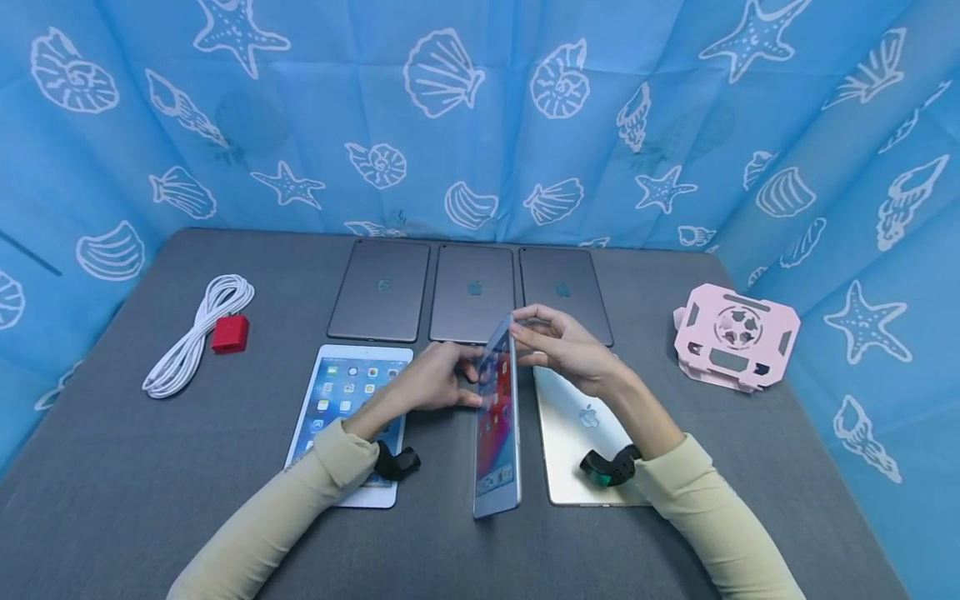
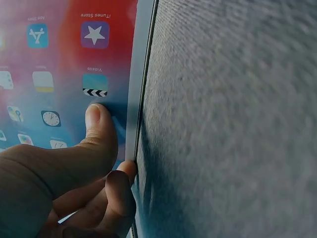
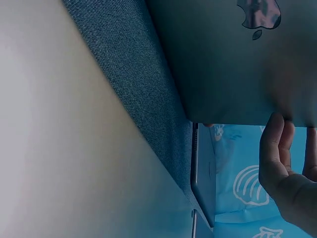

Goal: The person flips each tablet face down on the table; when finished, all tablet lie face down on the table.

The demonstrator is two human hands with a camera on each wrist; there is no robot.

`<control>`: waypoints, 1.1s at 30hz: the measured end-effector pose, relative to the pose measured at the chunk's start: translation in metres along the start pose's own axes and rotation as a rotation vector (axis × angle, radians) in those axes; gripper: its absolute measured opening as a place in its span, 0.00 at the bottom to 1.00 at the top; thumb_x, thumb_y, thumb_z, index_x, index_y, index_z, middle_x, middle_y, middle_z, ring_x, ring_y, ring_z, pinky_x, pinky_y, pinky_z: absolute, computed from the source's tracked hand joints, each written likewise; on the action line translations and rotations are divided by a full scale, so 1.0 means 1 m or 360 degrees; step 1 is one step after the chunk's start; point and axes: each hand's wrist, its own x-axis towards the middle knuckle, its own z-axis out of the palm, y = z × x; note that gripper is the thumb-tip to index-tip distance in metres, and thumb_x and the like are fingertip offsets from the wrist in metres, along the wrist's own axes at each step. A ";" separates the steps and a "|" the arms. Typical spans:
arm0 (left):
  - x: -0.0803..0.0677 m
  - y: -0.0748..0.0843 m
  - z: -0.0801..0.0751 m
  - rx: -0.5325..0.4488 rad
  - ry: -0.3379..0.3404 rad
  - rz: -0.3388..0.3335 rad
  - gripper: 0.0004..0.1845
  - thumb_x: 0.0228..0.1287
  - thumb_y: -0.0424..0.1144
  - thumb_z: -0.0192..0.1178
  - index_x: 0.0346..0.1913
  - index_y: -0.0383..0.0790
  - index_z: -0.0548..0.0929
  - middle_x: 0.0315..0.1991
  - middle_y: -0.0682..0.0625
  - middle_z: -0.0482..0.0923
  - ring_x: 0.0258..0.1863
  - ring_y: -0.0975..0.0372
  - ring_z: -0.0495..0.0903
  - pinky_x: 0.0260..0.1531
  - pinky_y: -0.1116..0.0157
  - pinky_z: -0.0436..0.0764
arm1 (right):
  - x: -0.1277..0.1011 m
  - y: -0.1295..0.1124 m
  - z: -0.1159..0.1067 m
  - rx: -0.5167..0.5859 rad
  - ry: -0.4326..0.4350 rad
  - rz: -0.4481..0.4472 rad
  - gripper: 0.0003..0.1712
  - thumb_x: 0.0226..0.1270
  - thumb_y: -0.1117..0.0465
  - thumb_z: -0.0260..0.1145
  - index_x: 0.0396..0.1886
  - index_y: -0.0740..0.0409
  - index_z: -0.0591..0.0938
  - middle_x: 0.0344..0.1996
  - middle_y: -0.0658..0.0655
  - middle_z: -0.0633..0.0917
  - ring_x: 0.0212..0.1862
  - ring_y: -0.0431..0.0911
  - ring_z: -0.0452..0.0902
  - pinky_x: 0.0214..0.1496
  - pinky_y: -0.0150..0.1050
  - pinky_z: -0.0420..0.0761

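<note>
A tablet [image 1: 497,425] with a lit screen stands on its long edge at the middle of the table, the screen facing left. My left hand [image 1: 441,377] grips its far lower part; in the left wrist view the thumb [image 2: 101,130] lies on the screen and the other fingers are at the edge. At the far upper corner, my right hand [image 1: 566,346] holds the tablet with curled fingers. The right wrist view shows the tablet's back [image 3: 223,74] and fingertips at its edge. Below my left forearm lies a white tablet [image 1: 341,387], screen up; a gold tablet [image 1: 570,450] lies back up beneath my right wrist.
Three dark grey tablets, a left one [image 1: 382,292], a middle one [image 1: 474,292] and a right one [image 1: 566,292], lie back up along the far edge. Left are a white coiled cable [image 1: 191,342] and a red block [image 1: 230,333]; a pink case [image 1: 738,337] is at right.
</note>
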 end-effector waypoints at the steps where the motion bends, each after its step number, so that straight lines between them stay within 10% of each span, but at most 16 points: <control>1: 0.001 0.000 0.001 -0.0007 -0.0004 -0.0001 0.44 0.53 0.39 0.79 0.74 0.38 0.71 0.42 0.49 0.84 0.21 0.66 0.74 0.22 0.72 0.73 | 0.000 0.000 0.000 0.0004 0.0002 -0.0001 0.25 0.79 0.56 0.59 0.67 0.62 0.67 0.48 0.51 0.78 0.49 0.41 0.81 0.57 0.40 0.82; 12: 0.008 0.000 0.011 -0.0105 -0.0045 0.0142 0.37 0.57 0.38 0.76 0.71 0.43 0.75 0.43 0.47 0.85 0.17 0.69 0.73 0.18 0.75 0.70 | 0.001 -0.001 0.004 -0.0024 0.0019 -0.0047 0.16 0.79 0.57 0.59 0.60 0.54 0.70 0.49 0.51 0.75 0.55 0.51 0.76 0.59 0.44 0.81; 21: 0.000 0.000 -0.002 -0.0279 -0.0131 0.0369 0.40 0.70 0.38 0.66 0.78 0.33 0.60 0.43 0.45 0.87 0.17 0.67 0.77 0.19 0.71 0.76 | 0.000 -0.001 0.006 -0.0041 0.0015 -0.0085 0.21 0.80 0.58 0.57 0.65 0.63 0.67 0.50 0.52 0.76 0.51 0.44 0.77 0.55 0.41 0.82; 33: -0.011 0.025 -0.030 -0.0433 -0.0035 0.0405 0.34 0.80 0.45 0.53 0.80 0.36 0.57 0.48 0.36 0.87 0.28 0.43 0.82 0.27 0.65 0.79 | 0.005 0.010 0.005 -0.0094 -0.0006 -0.0042 0.25 0.80 0.53 0.58 0.68 0.58 0.66 0.56 0.55 0.73 0.55 0.47 0.76 0.61 0.51 0.80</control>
